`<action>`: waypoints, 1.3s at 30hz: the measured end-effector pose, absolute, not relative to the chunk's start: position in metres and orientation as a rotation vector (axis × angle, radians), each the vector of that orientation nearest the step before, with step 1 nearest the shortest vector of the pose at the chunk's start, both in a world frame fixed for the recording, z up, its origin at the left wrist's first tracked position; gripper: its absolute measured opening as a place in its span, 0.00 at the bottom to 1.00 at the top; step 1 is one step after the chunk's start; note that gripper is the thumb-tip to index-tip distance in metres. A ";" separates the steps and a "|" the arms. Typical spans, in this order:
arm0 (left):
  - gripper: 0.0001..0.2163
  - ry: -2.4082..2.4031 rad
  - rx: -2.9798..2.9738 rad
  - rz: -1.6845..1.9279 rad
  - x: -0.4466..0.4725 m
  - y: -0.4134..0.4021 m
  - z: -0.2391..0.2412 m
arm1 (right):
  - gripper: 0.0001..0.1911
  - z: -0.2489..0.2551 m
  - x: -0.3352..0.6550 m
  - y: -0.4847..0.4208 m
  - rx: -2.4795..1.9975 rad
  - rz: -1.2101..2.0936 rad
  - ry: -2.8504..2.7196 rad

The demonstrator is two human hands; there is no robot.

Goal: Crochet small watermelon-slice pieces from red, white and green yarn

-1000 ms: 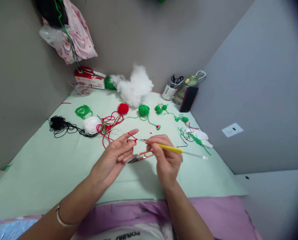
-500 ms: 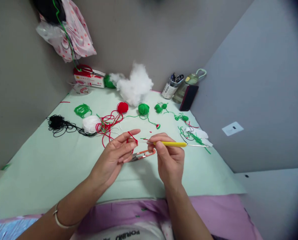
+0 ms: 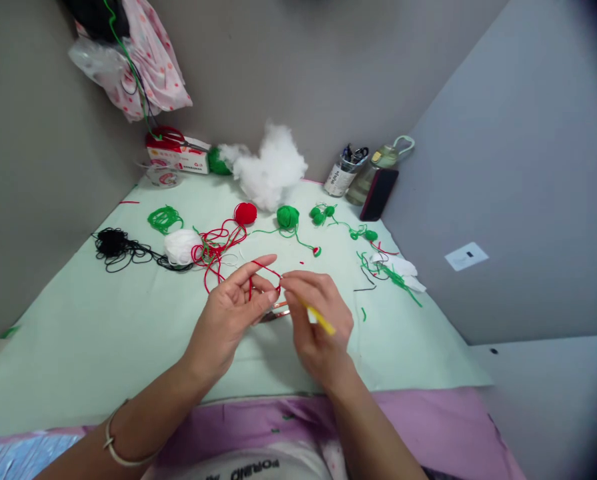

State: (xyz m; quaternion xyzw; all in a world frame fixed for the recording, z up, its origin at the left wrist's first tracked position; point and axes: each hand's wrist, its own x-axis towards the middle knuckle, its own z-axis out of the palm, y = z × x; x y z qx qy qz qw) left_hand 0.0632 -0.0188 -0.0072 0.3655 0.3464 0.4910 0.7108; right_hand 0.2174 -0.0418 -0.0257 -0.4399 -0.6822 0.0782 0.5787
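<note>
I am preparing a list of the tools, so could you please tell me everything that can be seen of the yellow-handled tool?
The yellow-handled tool shows a slim, straight, bright yellow handle, perhaps plastic, slightly blurred. The right hand grips it between thumb and fingers, covering part of it. It is held slanting above the table, its free end pointing toward the person and rightward. Its other end points toward the red yarn at the left hand; whether they touch is unclear.
</note>
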 end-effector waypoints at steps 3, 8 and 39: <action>0.22 0.719 0.738 1.036 0.064 -0.019 -0.006 | 0.18 -0.027 0.214 -0.044 -0.995 0.080 -1.623; 0.18 0.724 0.744 0.966 0.061 -0.014 -0.003 | 0.09 -0.018 0.219 -0.038 -0.875 0.768 -1.262; 0.15 0.701 0.732 1.011 0.068 -0.013 -0.010 | 0.12 -0.022 0.216 -0.036 -0.952 0.540 -1.420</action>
